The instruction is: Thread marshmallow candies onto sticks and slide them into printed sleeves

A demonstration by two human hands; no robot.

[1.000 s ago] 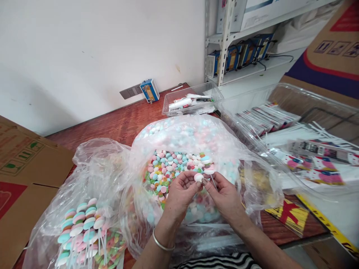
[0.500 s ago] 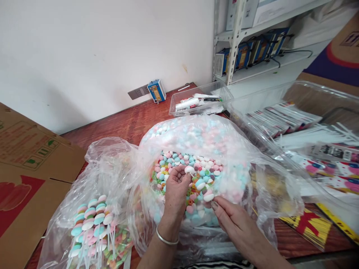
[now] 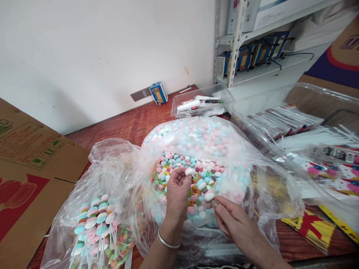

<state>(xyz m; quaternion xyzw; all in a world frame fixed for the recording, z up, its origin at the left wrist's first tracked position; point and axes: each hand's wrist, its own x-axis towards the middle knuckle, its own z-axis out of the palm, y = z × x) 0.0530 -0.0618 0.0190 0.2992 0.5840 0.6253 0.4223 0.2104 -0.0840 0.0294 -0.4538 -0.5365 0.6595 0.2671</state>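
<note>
As both hands reach into the open candy bag (image 3: 196, 134), the left grip pinches one white candy.

Under the candy bag lies the wooden worktop (image 3: 123, 125); left of the bag stands a cardboard box (image 3: 30, 168), right of it a clear bin (image 3: 316, 90) of packets, against its left side a second bag (image 3: 112, 164) of lollipops on sticks, behind it a small clear tray (image 3: 226, 93). Inside the bag's mouth, the left hand (image 3: 176, 190) holds the white candy (image 3: 190, 171) between thumb and fingertips. The right hand (image 3: 234, 222) keeps a narrow grip, fingertips against a pink-and-white candy (image 3: 209, 195); whether it holds that one I cannot tell.
</note>
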